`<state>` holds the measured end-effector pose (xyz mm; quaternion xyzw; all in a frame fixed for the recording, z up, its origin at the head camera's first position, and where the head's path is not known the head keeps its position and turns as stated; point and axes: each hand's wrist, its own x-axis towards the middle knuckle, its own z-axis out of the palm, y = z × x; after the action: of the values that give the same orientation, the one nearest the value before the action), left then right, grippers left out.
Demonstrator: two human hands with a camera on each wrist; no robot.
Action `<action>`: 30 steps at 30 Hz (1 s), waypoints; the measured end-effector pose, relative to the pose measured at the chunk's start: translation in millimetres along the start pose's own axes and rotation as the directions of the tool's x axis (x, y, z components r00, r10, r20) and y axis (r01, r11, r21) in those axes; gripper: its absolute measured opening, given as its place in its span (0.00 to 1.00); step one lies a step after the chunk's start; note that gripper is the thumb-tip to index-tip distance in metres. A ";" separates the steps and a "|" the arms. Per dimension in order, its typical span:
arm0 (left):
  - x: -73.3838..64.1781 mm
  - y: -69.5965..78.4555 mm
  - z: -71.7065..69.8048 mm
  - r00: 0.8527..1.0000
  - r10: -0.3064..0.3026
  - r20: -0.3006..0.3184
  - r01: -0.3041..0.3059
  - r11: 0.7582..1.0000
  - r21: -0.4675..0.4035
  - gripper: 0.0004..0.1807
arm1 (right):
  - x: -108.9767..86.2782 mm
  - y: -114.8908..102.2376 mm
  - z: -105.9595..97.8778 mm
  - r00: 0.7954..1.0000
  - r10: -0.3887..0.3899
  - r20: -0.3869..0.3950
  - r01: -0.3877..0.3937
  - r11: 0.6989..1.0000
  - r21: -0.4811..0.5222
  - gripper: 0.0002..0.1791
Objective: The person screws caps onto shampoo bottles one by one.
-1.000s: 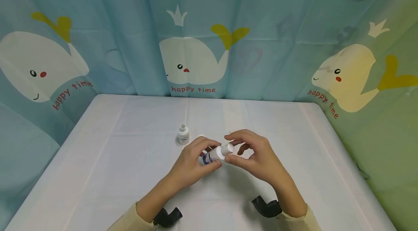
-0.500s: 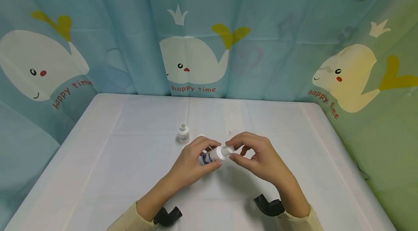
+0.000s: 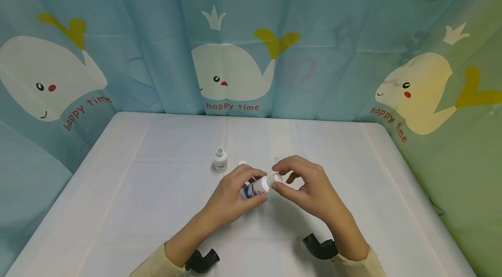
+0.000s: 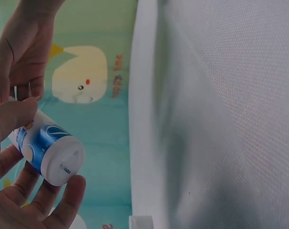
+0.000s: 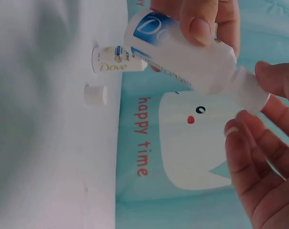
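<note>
A small white Dove bottle with a blue label (image 3: 256, 187) is held tilted above the table in my left hand (image 3: 232, 196). The left wrist view shows its flat base pointing toward that camera, with the left thumb and fingers around its body. My right hand (image 3: 307, 185) is at the white bottle cap (image 5: 249, 90) on the bottle's upper end. In the right wrist view the right thumb lies against the cap's side and curled fingers are just below and behind it. How firmly they touch is hard to see.
A second white Dove bottle (image 3: 221, 160) stands uncapped on the white table (image 3: 157, 207), left of the hands. A loose white cap (image 5: 95, 95) sits beside it, mostly behind the left hand in the head view. A whale-print curtain (image 3: 235, 72) hangs behind the table.
The right fingers closed on the cap half a second ago, then shifted round it, the index finger lifting slightly. The left hand and bottle have hardly moved.
</note>
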<state>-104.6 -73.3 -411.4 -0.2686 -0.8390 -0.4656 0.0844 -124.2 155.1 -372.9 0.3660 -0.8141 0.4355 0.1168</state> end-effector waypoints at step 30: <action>0.8 -0.7 -0.9 1.000 0.003 -0.007 -0.002 1.000 0.011 0.25 | 0.9 -3.0 -3.3 0.996 -0.061 0.072 0.064 0.997 -0.037 0.16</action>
<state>-105.8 -74.1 -411.1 -0.2675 -0.8410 -0.4618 0.0895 -123.1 156.2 -368.7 0.4041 -0.8143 0.4022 0.1088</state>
